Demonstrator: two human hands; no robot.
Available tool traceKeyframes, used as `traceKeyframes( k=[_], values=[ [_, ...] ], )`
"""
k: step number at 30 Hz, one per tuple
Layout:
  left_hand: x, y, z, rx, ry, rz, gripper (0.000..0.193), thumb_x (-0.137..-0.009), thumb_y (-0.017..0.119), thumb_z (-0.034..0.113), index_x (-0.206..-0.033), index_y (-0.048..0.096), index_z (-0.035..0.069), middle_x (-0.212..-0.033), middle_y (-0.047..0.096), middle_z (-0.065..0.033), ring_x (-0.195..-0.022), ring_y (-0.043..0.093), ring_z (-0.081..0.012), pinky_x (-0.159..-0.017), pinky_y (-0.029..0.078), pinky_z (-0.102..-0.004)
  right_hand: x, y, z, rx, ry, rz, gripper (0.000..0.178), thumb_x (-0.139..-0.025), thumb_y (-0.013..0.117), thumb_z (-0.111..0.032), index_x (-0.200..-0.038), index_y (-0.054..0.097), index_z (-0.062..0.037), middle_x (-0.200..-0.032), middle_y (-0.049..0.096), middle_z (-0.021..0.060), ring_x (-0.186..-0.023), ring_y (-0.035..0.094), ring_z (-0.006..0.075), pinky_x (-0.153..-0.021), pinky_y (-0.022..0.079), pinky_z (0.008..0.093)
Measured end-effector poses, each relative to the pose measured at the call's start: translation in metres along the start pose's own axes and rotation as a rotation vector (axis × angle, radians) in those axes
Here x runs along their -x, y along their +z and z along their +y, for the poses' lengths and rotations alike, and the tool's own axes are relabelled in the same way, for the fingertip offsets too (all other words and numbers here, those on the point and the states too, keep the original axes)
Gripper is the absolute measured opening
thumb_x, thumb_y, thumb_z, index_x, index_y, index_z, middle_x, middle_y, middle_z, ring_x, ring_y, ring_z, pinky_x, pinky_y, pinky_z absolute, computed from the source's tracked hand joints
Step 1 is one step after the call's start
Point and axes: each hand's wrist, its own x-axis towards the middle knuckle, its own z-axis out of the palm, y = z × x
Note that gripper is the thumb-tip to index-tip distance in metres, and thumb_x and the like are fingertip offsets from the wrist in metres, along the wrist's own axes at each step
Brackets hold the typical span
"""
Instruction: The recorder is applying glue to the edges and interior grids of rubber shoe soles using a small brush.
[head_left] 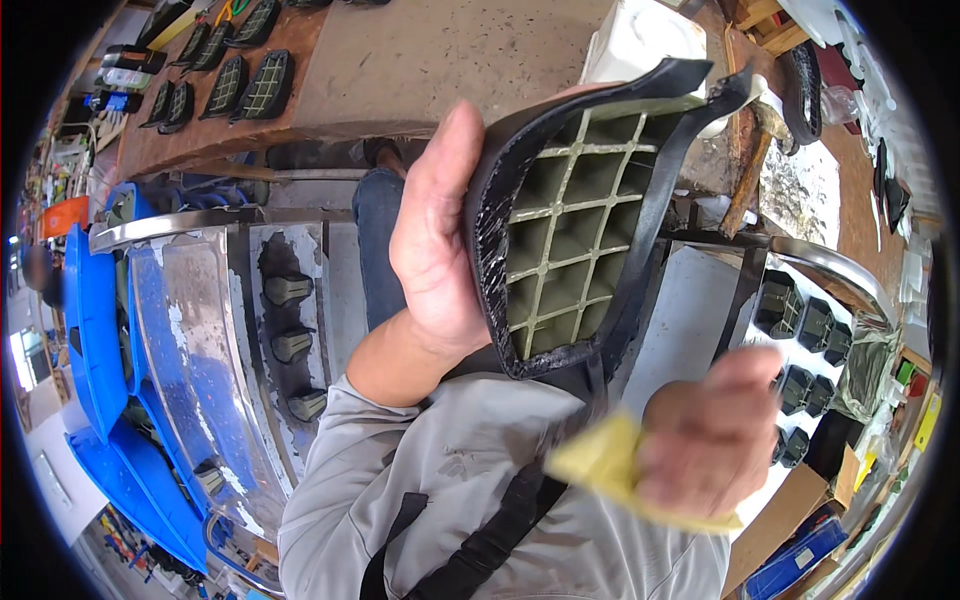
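Observation:
My left hand grips a large wedge-shaped shoe heel in front of my chest. Black material wraps its sides and folds over the rim. An olive-green grid of hollow cells faces up, and two loose black flaps stick out at its far end. Whitish marks line the left rim. Lower right, apart from the heel, my right hand is closed on a yellow cloth; both are smeared by motion, so the cloth's exact material is unclear.
Several similar heels lie on the brown workbench at far left. A white container stands at its far right, near a wooden-handled tool. More black pieces sit on a white board at right. Blue bins stand left.

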Motion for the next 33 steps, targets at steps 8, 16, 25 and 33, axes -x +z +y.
traceKeyframes(
  k=[8, 16, 25, 33],
  values=[
    [-0.004, -0.001, 0.010, -0.060, -0.195, 0.250, 0.046, -0.094, 0.043, 0.035, -0.119, 0.052, -0.003, -0.111, 0.061, -0.0119, -0.100, 0.059, -0.0173, -0.090, 0.044, -0.0280, -0.014, -0.006, 0.017, 0.000, 0.072, -0.111, 0.016, -0.065, 0.063, -0.012, -0.078, 0.071, -0.0101, -0.078, 0.066, -0.0014, -0.062, 0.049, 0.0114, -0.065, 0.039, 0.0308],
    [-0.003, 0.001, 0.013, -0.122, -0.385, 0.498, 0.033, -0.093, 0.051, 0.026, -0.113, 0.058, 0.001, -0.104, 0.064, -0.0080, -0.094, 0.060, -0.0132, -0.087, 0.045, -0.0256, -0.025, -0.006, 0.023, 0.063, 0.082, -0.251, 0.017, -0.058, 0.064, -0.014, -0.074, 0.070, -0.0119, -0.076, 0.066, -0.0034, -0.061, 0.047, 0.0091, -0.061, 0.037, 0.0281],
    [-0.012, 0.025, 0.026, -0.085, -0.612, 0.377, 0.034, -0.093, 0.051, 0.025, -0.114, 0.057, -0.001, -0.107, 0.063, -0.0085, -0.096, 0.059, -0.0124, -0.088, 0.043, -0.0244, -0.031, -0.026, 0.011, 0.045, 0.024, -0.433, 0.017, -0.057, 0.064, -0.012, -0.074, 0.070, -0.0121, -0.077, 0.065, -0.0044, -0.058, 0.046, 0.0091, -0.058, 0.034, 0.0269],
    [-0.011, 0.018, 0.026, -0.205, -0.560, 0.384, 0.040, -0.093, 0.050, 0.029, -0.119, 0.053, -0.002, -0.106, 0.063, -0.0078, -0.096, 0.059, -0.0112, -0.088, 0.044, -0.0239, -0.031, -0.024, 0.011, -0.050, -0.079, -0.306, 0.019, -0.057, 0.062, -0.014, -0.074, 0.069, -0.0094, -0.076, 0.065, -0.0017, -0.053, 0.044, 0.0125, -0.058, 0.035, 0.0290]
  ],
)
